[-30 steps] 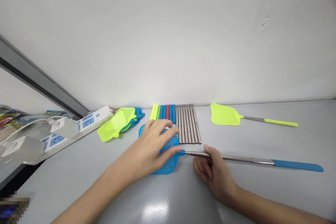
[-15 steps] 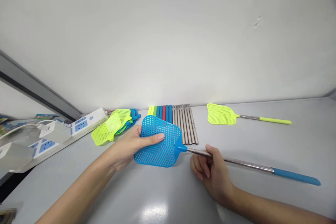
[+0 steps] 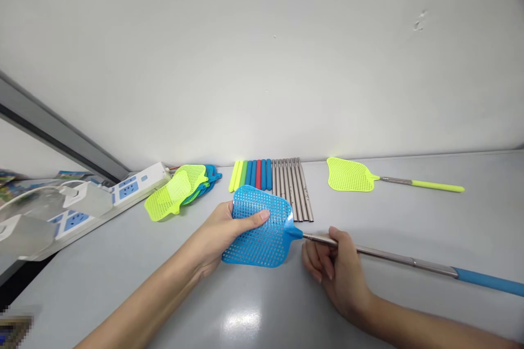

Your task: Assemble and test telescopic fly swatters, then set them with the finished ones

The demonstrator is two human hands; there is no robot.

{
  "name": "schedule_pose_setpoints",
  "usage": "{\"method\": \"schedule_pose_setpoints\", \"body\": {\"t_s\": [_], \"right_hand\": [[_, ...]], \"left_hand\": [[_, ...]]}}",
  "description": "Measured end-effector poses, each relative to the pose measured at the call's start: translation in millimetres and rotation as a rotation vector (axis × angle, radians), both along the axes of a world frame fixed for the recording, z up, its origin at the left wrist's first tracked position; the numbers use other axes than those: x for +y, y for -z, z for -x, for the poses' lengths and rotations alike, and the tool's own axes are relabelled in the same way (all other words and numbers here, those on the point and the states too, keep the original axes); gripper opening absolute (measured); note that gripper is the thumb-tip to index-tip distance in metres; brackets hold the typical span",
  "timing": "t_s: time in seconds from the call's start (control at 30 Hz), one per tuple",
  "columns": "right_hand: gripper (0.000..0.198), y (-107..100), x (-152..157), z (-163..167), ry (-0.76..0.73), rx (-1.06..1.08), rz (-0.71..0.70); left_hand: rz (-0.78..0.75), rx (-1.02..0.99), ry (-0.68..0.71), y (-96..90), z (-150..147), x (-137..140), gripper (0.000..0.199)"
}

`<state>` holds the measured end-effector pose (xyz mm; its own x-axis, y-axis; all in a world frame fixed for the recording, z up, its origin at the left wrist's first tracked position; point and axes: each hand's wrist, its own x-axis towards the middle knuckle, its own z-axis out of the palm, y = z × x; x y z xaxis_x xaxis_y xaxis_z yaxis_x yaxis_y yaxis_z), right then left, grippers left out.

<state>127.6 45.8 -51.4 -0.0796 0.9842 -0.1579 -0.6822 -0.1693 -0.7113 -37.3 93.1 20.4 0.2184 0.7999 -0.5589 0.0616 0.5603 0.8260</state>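
Note:
A blue fly swatter is held in both hands, tilted slightly down to the right. My left hand (image 3: 229,232) grips its perforated blue head (image 3: 276,240), thumb on the upper face and the other fingers hidden beneath. Right of the head, my right hand (image 3: 335,264) pinches the metal telescopic rod (image 3: 388,254) between thumb and index finger, the remaining fingers curled. The swatter's blue handle (image 3: 487,279) runs out of the frame at the right.
Behind the swatter stand a row of coloured handle grips (image 3: 252,174) and several metal rods (image 3: 297,191). A yellow fly swatter (image 3: 352,175) lies back right. Loose yellow and blue swatter heads (image 3: 176,193) are piled at left, beside a power strip (image 3: 118,196) with plugged-in adapters.
The blue swatter and both hands have moved slightly right in the view. Its handle end has left the frame, and the visible rod looks longer. The view has also shifted a little.

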Motion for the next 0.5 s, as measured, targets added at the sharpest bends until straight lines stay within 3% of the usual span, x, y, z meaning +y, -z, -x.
{"method": "schedule_pose_setpoints", "body": {"t_s": [0.5], "right_hand": [[0.052, -5.1, 2.4, -0.5, 0.005, 0.040, 0.012]], "left_hand": [[-0.037, -0.078, 0.012, -0.1, -4.3, -7.8, 0.042]]}}
